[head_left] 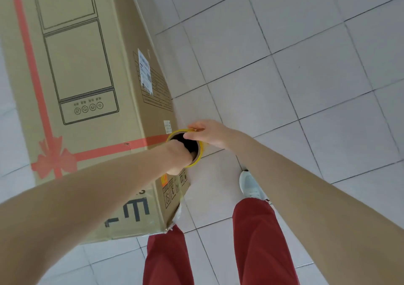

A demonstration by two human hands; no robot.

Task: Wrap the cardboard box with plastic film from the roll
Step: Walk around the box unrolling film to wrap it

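A tall cardboard box (87,88) with a red printed ribbon and bow stands on the tiled floor at the left. Beside its right face hangs the film roll (200,151), seen end-on as a yellow-rimmed tube with a dark core. My left hand (178,160) reaches into the core, its fingers hidden inside. My right hand (206,133) pinches the roll's upper rim between thumb and fingers. A scrap of clear film (177,217) clings to the box's near lower corner.
Pale floor tiles (306,77) with dark grout spread to the right of the box. My red trouser legs (262,241) and a white shoe (251,185) stand just below the roll, close to the box's corner.
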